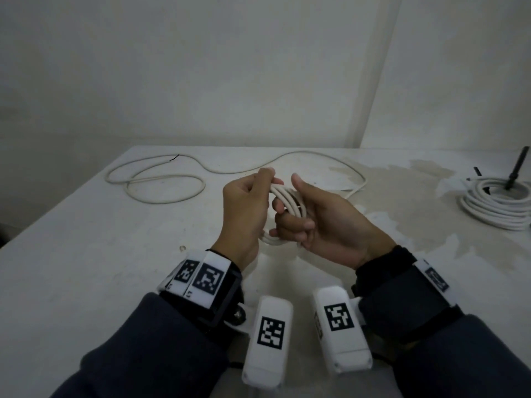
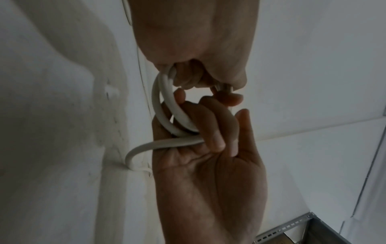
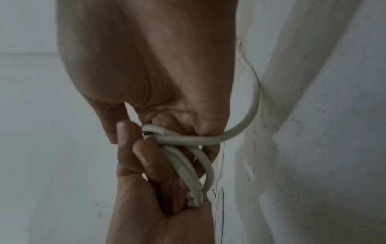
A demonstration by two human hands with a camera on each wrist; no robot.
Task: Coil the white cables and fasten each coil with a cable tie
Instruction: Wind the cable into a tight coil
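Both hands work above a white table [image 1: 86, 254] set into a room corner, with plain white walls [image 1: 201, 67] behind it and to the right. The tabletop is scuffed, and a large pale stain [image 1: 408, 202] spreads across its right half.

The left hand [image 1: 244, 208] has its fingers curled round the top of a small coil [image 1: 287, 201] of white cable. The right hand [image 1: 324, 222] faces it, fingers curled round the same loops from the other side, thumb raised. The coil is held clear of the surface, between the two palms.

The loose cable [image 1: 161, 182] runs from the hands toward the far right, arcs along the back edge, and ends in slack loops on the far left of the table.

A second coil [image 1: 494, 208], wound in several turns, lies flat at the right edge, well apart from the hands. A dark upright rod [image 1: 517, 170] stands inside it.

In the left wrist view, a perforated metal bracket [image 2: 292, 229] shows low at the right.
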